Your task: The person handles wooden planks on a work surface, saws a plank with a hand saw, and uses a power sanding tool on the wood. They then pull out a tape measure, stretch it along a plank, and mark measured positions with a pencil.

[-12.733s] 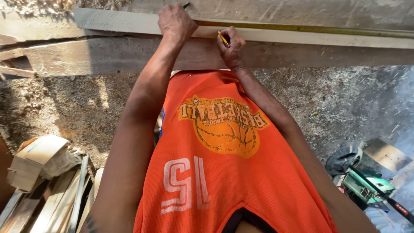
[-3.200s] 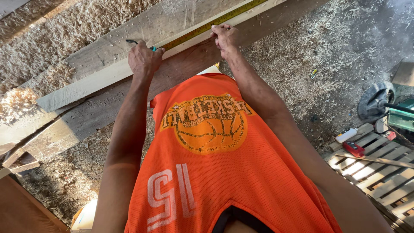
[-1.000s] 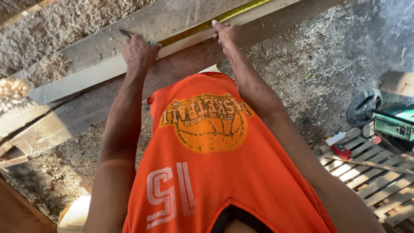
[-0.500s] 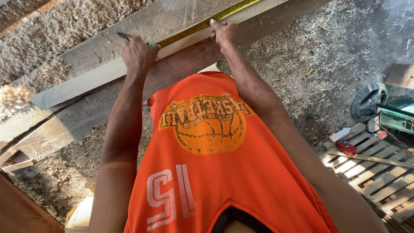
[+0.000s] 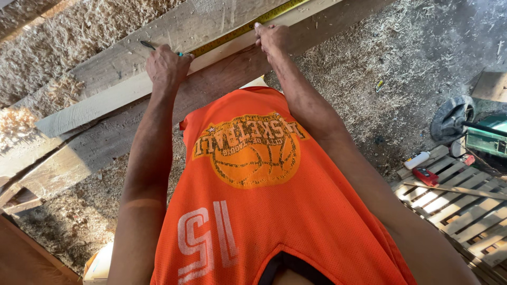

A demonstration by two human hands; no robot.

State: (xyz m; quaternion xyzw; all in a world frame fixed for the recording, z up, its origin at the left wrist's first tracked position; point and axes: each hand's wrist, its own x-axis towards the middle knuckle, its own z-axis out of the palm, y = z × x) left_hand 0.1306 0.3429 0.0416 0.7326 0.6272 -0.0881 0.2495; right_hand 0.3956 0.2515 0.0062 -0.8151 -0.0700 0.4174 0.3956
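A long pale wooden plank (image 5: 105, 103) runs diagonally across darker timbers. A yellow tape measure blade (image 5: 248, 27) lies stretched along the plank. My left hand (image 5: 166, 66) is closed around a dark pencil (image 5: 149, 46), its tip resting on the plank next to the tape's end. My right hand (image 5: 272, 39) presses the tape down onto the wood further along. My orange jersey (image 5: 253, 184) fills the lower middle of the view.
Sawdust and shavings cover the ground (image 5: 380, 79). A wooden pallet (image 5: 465, 206) lies at the right with a white bottle (image 5: 417, 160) and a small red tool (image 5: 425, 177) on it. A green power tool (image 5: 486, 138) sits beyond it. Darker beams (image 5: 68, 163) lie at the left.
My hands stay on the plank with pencil and tape. The view has shifted only slightly over the last second; earlier my right hand held the pencil.
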